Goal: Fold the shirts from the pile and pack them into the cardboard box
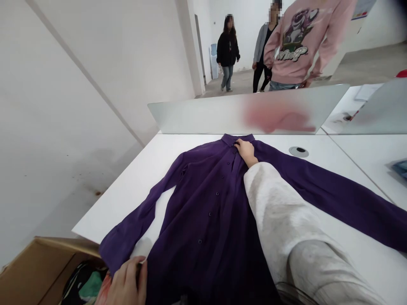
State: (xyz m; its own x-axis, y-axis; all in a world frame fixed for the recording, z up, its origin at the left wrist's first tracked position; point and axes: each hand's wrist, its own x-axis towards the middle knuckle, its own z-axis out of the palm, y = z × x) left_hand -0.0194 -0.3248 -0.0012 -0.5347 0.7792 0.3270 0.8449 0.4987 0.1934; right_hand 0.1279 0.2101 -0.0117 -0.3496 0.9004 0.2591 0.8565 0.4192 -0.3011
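A long-sleeved dark purple button-up shirt lies face up and spread flat on a white table, with its sleeves stretched out to both sides. My right hand, in a grey-white sleeve, rests on the shirt's front just below the collar, its fingers at the top of the button strip. At the bottom of the view my left hand curls at the shirt's lower edge, apparently pinching the fabric. My right forearm hides part of the shirt's right side.
A cardboard box holding colourful clothes stands by the table's near left corner. A glass panel rises behind the table, and the table has a round cable grommet. Beyond, several people stand, one in a pink sweatshirt.
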